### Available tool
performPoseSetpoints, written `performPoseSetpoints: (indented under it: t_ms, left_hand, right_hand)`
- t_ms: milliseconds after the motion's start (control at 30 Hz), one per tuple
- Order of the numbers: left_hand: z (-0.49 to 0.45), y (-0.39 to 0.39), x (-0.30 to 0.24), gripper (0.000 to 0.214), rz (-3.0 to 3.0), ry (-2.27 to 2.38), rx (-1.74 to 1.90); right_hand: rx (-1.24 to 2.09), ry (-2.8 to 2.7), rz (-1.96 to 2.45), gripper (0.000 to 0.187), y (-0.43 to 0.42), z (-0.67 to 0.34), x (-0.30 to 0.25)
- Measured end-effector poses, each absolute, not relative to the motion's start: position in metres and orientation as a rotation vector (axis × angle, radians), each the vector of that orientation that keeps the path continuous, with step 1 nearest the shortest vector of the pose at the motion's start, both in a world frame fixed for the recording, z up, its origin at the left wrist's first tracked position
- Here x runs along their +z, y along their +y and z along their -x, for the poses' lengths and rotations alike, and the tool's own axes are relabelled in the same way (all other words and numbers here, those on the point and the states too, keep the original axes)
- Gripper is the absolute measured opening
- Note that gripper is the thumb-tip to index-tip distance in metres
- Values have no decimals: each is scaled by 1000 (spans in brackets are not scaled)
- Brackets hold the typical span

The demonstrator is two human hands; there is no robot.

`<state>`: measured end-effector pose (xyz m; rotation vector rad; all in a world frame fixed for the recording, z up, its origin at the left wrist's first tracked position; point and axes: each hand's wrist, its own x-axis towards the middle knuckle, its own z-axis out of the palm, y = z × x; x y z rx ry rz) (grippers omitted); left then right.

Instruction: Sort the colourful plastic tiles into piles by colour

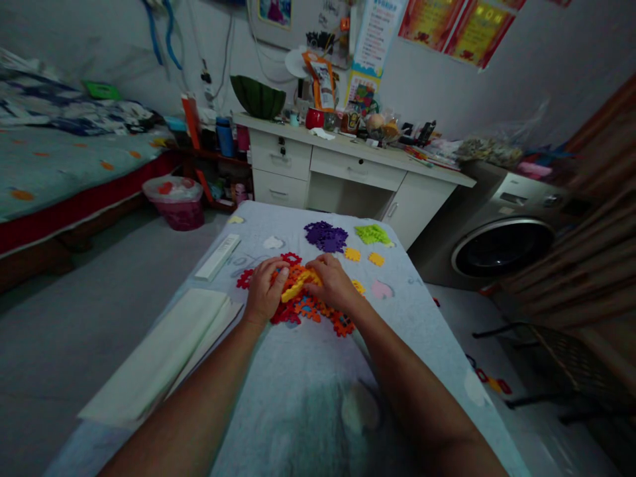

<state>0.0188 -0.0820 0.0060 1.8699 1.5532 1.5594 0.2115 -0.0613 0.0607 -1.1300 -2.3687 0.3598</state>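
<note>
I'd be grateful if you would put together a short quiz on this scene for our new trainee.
1. Multiple choice: what colour are the toothed pieces held between the left hand and the right hand?
A) purple
B) yellow
C) green

2. True or false: in the picture, the green pile lies to the left of the purple pile.

3. Fill in the gap: the washing machine stands by the ____ end of the desk, as seen in the picture.

Key:
1. B
2. False: the green pile lies to the right of the purple pile.
3. right
</note>
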Motion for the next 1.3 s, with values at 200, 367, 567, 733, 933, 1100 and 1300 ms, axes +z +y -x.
performPoseSetpoints:
  t_ms: [200, 367, 567, 733, 933, 1100, 1300]
  left_hand:
    - [-19, -85, 10, 28, -1956, 1446, 1410]
    - [-27, -90, 11, 32, -2161, 1518, 1164]
    - [-33, -91, 10, 8, -2299, 1517, 995]
    - [-31, -90, 13, 8, -2242, 1721, 1103]
    - [-21, -89, 12, 20, -1930, 2161, 1284]
    - [-17, -88, 9, 26, -1825, 2068, 1190]
    - [-17, -87, 9, 29, -1828, 1882, 1210]
  right_hand:
    - [539, -2236, 1112, 30, -32, -232, 59]
    - [282, -2039, 1822, 36, 20, -271, 44]
    - [213, -2089, 2058, 52, 28, -289, 29]
    - [327, -2116, 1840, 49, 1, -283, 42]
    - [678, -2283, 1196, 42, -46, -244, 57]
    - [582, -2350, 981, 51, -74, -211, 55]
    - [580, -2229, 895, 79, -88, -199, 42]
